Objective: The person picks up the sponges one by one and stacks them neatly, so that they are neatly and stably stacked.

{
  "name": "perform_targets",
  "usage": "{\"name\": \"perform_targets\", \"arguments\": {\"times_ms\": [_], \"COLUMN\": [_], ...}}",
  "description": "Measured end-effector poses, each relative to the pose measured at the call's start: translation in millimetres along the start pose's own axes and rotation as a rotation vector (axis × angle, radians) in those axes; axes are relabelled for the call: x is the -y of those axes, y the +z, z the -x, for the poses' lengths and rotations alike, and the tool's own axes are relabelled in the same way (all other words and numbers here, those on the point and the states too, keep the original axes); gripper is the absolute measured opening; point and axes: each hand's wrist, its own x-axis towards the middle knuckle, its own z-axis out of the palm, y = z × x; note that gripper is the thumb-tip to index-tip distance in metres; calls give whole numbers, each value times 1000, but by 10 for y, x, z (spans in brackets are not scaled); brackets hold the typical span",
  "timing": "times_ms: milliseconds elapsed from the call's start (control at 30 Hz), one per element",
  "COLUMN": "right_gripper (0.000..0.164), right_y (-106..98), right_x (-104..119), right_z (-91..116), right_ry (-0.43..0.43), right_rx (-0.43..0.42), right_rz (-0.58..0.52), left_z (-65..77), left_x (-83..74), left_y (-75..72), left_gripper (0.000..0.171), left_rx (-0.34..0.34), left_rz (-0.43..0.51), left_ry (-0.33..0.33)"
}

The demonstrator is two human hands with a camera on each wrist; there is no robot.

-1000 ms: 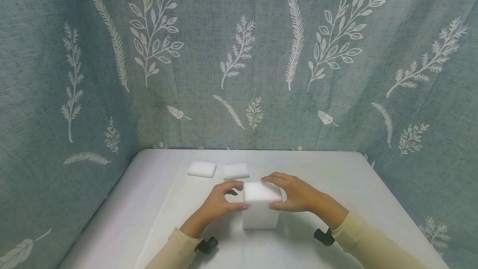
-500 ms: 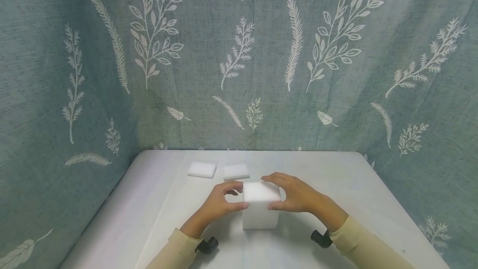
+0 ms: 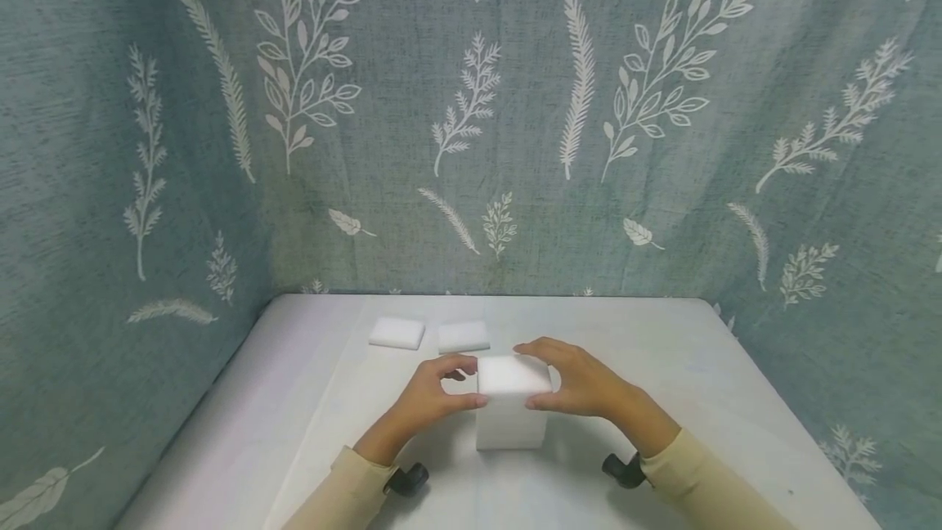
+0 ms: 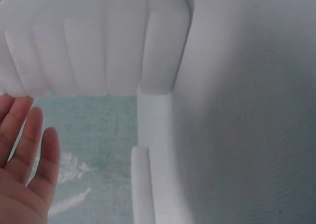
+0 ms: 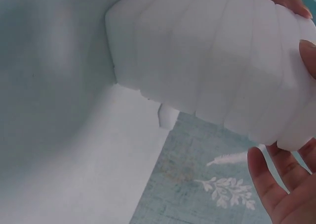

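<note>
A stack of white sponges point(image 3: 511, 419) stands upright on the table, its flat blocks lying one on another. At its upper left side my left hand point(image 3: 434, 391) grips, thumb on the front corner and fingers toward the back. Across from it, my right hand point(image 3: 581, 379) holds the upper right side, thumb at the front and fingers over the back edge. The left wrist view shows the block edges point(image 4: 84, 56) slightly uneven, with some fingers point(image 4: 47, 159) spread off the stack. In the right wrist view the seams between blocks point(image 5: 207, 61) show, fingertips right at the top ones.
Two loose white sponges lie flat behind the stack, one sponge point(image 3: 397, 333) farther left and another sponge point(image 3: 464, 337) nearer the middle. The white table point(image 3: 353, 415) ends at a green-blue leaf-print curtain point(image 3: 397, 154) on the back and sides.
Both hands keep their hold at the top of the stack. The right wrist and forearm have shifted slightly left; the loose sponges have not moved on the table.
</note>
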Motion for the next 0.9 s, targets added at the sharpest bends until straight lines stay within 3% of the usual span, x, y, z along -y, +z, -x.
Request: {"name": "perform_targets", "arguments": {"times_ms": [267,433,567,700,833,900], "right_gripper": [71,72,69,60,50,47], "right_y": [130,204,222,262,339,373], "right_x": [-17,-22,-35,-58,-100,-113], "right_z": [70,102,115,136,182,210], "right_ry": [71,110,100,82,73,79], "right_rx": [-54,-95,-172,-284,-350,-359], "right_rz": [-105,-131,-162,-244,-312,-329], "left_z": [-2,-29,-107,-227,-339,-379], "left_x": [-23,1,70,218,412,501], "left_y": [-47,-129,-258,-397,-462,-459], "left_gripper": [51,57,59,51,38,39], "left_rx": [40,81,132,156,86,28], "left_rz": [-6,-33,-51,-10,-36,-66], "left_ry": [7,44,79,82,28,-40]}}
